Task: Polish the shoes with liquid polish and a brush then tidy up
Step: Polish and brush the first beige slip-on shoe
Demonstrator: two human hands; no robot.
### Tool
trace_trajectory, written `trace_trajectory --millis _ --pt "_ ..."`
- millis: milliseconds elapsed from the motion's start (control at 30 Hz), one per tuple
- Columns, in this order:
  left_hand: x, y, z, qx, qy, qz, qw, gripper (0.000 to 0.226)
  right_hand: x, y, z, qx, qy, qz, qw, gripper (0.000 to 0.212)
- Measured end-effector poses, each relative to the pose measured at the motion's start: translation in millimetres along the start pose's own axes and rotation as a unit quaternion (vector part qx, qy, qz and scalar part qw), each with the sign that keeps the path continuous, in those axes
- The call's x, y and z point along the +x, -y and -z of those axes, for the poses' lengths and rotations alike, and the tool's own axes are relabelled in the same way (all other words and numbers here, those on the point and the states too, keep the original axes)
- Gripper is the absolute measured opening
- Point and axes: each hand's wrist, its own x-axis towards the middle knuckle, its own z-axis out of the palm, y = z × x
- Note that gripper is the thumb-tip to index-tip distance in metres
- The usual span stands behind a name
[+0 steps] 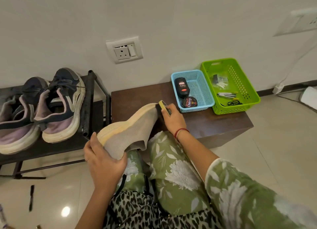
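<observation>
A grey knit shoe (pixel 130 132) with a yellowed sole lies tilted over my knee, toe pointing away. My left hand (pixel 103 161) grips its heel end from below. My right hand (pixel 171 117) holds a small shoe brush (pixel 163 106) with a pale wooden back against the toe. A black bottle of liquid polish (pixel 182 87) and a round polish tin (pixel 189 102) lie in the blue basket (pixel 202 84) on the brown bench (pixel 137 98).
A green basket (pixel 247 84) with clippers and small items stands right of the blue one. Two worn navy-and-lilac sneakers (pixel 56 107) sit on a dark metal rack (pixel 89 98) at left. A wall socket (pixel 124 50) is behind. Glossy tiled floor surrounds.
</observation>
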Motion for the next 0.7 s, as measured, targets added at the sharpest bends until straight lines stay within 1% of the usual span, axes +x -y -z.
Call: trace_trajectory --millis 67,133,167,267,300,367,400,500,533,600,667,700 --pt "1 5 2 0.007 -0.002 0.0 1.0 0.104 -1 8 -4 -0.011 0.002 0.03 0.999 0.026" --pt "3 8 2 0.005 -0.005 0.002 1.0 0.103 -3 8 -12 -0.02 0.02 0.056 0.998 0.028" --pt "3 8 2 0.0 -0.006 0.01 1.0 0.102 1 5 -15 -0.022 0.023 0.038 0.999 0.029" --pt "1 6 3 -0.004 -0.007 0.011 1.0 0.101 18 0 -12 0.015 0.018 -0.098 0.995 0.03" --pt "1 5 4 -0.002 -0.008 0.014 1.0 0.101 20 2 -12 0.028 0.02 -0.113 0.993 0.03" --pt "2 5 3 -0.007 -0.013 0.031 0.999 0.102 21 6 -16 0.051 0.022 -0.1 0.993 0.029" --pt "2 4 3 -0.008 -0.012 0.038 0.999 0.101 23 5 -19 0.066 0.024 -0.109 0.992 0.029" --pt "2 1 4 0.005 0.001 0.045 0.999 0.099 24 3 -14 0.094 0.043 -0.176 0.979 0.033" --pt "3 0 6 0.002 0.006 0.059 0.998 0.098 24 3 -11 0.108 0.041 -0.175 0.978 0.032" --pt "12 -5 9 -0.013 0.018 0.109 0.994 0.093 12 13 -3 0.184 0.026 -0.14 0.973 0.032" --pt "25 -15 12 -0.025 0.031 0.16 0.986 0.088 -13 28 6 0.269 0.035 -0.084 0.959 0.04" --pt "32 -21 13 -0.031 0.035 0.178 0.983 0.088 -26 35 10 0.29 0.039 -0.056 0.954 0.046"
